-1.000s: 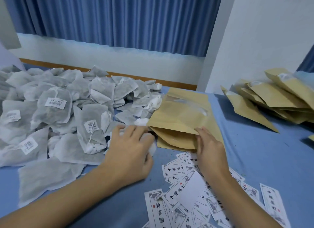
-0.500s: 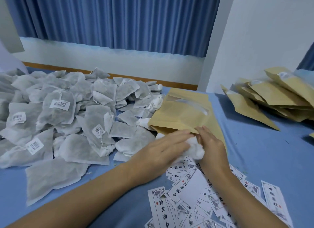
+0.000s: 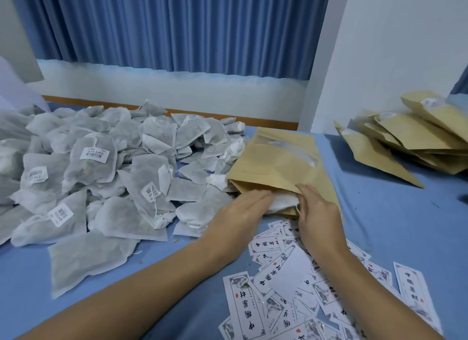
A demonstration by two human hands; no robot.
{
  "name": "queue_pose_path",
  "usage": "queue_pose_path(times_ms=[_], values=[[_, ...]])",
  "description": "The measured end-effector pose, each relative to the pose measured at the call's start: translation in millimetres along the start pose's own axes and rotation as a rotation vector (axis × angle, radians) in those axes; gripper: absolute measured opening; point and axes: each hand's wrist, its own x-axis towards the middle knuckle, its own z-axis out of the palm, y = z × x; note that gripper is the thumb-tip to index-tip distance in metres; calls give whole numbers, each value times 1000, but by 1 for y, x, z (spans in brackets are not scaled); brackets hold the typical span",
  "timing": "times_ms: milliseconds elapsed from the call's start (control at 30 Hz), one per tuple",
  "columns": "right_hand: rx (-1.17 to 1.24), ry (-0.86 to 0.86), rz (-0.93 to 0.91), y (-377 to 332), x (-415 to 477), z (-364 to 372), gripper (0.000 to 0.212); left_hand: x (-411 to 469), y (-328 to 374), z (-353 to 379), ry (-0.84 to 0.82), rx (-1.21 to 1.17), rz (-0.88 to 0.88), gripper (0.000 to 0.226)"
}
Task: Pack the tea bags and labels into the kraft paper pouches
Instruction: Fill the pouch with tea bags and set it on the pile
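A white tea bag (image 3: 282, 203) is pressed into the mouth of a kraft pouch (image 3: 276, 167) by the left hand (image 3: 240, 213) and right hand (image 3: 317, 210).

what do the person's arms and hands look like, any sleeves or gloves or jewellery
Both arms are bare right up to the bottom edge of the picture, with no sleeve in view. The left hand and right hand wear no gloves. No ring, watch or bracelet shows on either wrist or on the fingers that can be seen.
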Motion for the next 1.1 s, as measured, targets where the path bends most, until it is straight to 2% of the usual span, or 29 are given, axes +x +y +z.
queue_pose_path(times_ms=[33,67,167,233,300,400,467,533,567,633,700,767,867,933,1033,1100], values=[[5,4,-19,0,0,0,25,6,0,1,36,15,40,45],[20,7,-45,1,-1,0,26,14,2,0,1,40,41,46],[50,-35,-116,-3,-4,1,28,46,8,14,-262,165,-174,48],[70,-55,-137,-3,-7,1,33,65,13,27,-423,186,-328,41],[110,-19,-155,-6,-11,0,39,77,12,37,-584,142,-400,42],[123,51,-226,-9,-14,0,42,94,-3,28,-739,181,-351,45],[118,104,-264,-7,-12,0,42,112,-17,26,-678,84,-481,45],[110,157,-270,-5,-6,-2,39,120,-15,28,-618,-142,-662,43],[97,173,-258,-4,-3,-2,38,124,-16,34,-623,-175,-660,43],[70,165,-213,-2,0,-3,39,119,-22,51,-681,-137,-494,42],[37,133,-165,0,2,-3,36,116,-24,68,-684,-183,-522,42],[-11,98,-135,2,1,-2,34,116,-21,78,-615,-260,-494,37],[-76,106,-127,0,3,-1,30,103,-14,69,-551,-302,-387,22],[-97,96,-113,-2,5,-1,33,81,-11,57,-482,-186,-217,25],[-123,70,-86,0,5,-2,41,44,-3,33,-338,-204,-28,27],[-127,54,-29,3,6,-2,42,31,1,15,-122,-153,145,21]])
